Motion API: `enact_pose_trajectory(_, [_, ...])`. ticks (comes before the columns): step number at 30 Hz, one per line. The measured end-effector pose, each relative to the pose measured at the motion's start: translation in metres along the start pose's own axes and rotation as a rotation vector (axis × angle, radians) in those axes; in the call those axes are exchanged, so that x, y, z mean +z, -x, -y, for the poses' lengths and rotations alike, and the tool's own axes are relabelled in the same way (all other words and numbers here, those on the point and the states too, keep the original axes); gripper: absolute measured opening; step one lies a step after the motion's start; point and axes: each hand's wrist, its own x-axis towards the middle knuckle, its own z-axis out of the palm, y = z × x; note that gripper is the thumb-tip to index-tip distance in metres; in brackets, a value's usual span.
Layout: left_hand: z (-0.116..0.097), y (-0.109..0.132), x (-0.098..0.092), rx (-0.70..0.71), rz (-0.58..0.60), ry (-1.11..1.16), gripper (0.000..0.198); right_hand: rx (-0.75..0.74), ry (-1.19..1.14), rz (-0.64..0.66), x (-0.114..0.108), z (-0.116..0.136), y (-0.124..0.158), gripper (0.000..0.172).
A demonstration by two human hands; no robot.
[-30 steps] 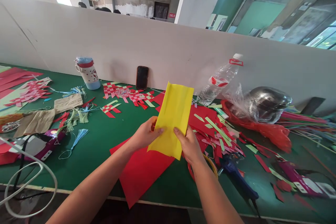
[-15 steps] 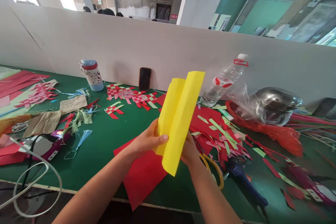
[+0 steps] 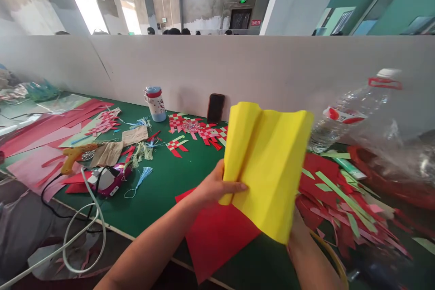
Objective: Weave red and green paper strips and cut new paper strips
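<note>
Because your left hand [image 3: 217,188] pinches the paper [image 3: 268,167] only at its left edge, thumb on the front and fingers behind, a hard squeeze there could set a crease you do not want. The paper is held up above the table [image 3: 163,186], fanned open in loose folds. Your right hand [image 3: 296,231] sits behind the lower corner, mostly hidden, so you cannot count on my reading of it: I cannot tell whether it grips or only props. If it only props, the far side could sag and the folds could spring apart.

Just under the paper lies a red sheet [image 3: 217,235] that overhangs the table edge; a brush of your forearm could slide it off. To your right, the heap of strips [image 3: 340,199] lies near the paper's lower corner, and a sweep that way could scatter them or snag the edge. Beyond them the bottle [image 3: 350,113] leans, and a wide swing of the paper might tip it.

On your left, the glue gun [image 3: 76,156] and the cable [image 3: 84,235] looping off the edge could catch an elbow. The phone [image 3: 216,108], propped against the wall, is well apart from your hands.
</note>
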Motion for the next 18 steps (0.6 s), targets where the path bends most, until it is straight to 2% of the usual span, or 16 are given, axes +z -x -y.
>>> enact_pose_trajectory(2, [-0.004,-0.002,-0.007,0.026,-0.063,-0.026,0.070,0.020,-0.003,0.067,-0.008,0.013,-0.001,0.061])
enact_pose_trajectory(4, [-0.007,-0.003,-0.014,0.039,-0.116,-0.062,0.068,0.055,-0.068,0.106,-0.015,0.024,0.000,0.071])
enact_pose_trajectory(6, [-0.009,-0.004,-0.018,0.035,-0.142,-0.104,0.067,0.075,-0.127,0.133,-0.018,0.030,0.002,0.069])
enact_pose_trajectory(8, [-0.010,-0.004,-0.020,0.021,-0.144,-0.141,0.065,0.088,-0.135,0.141,-0.019,0.033,0.006,0.057])
enact_pose_trajectory(12, [-0.012,-0.002,-0.021,-0.032,-0.141,-0.175,0.061,0.078,-0.083,0.075,-0.019,0.030,0.012,0.039])
enact_pose_trajectory(18, [-0.019,0.001,-0.031,-0.105,-0.161,-0.148,0.065,0.019,-0.060,-0.038,-0.037,0.025,0.011,0.034])
